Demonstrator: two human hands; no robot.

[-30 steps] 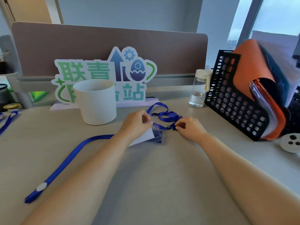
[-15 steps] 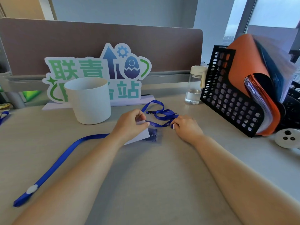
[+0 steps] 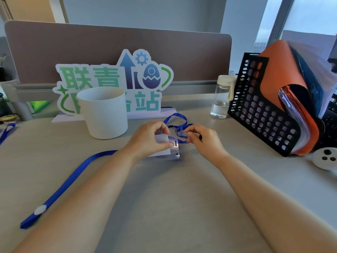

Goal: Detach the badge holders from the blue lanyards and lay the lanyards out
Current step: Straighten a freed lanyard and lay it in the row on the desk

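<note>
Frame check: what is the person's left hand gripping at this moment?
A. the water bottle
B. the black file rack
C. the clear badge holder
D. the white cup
C: the left hand grips the clear badge holder, thumb pressed on its face, while the right hand pinches the clear strap at its top edge.

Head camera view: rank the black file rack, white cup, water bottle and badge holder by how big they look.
1. black file rack
2. white cup
3. water bottle and badge holder: unsure, since the left hand covers part of the holder.
</note>
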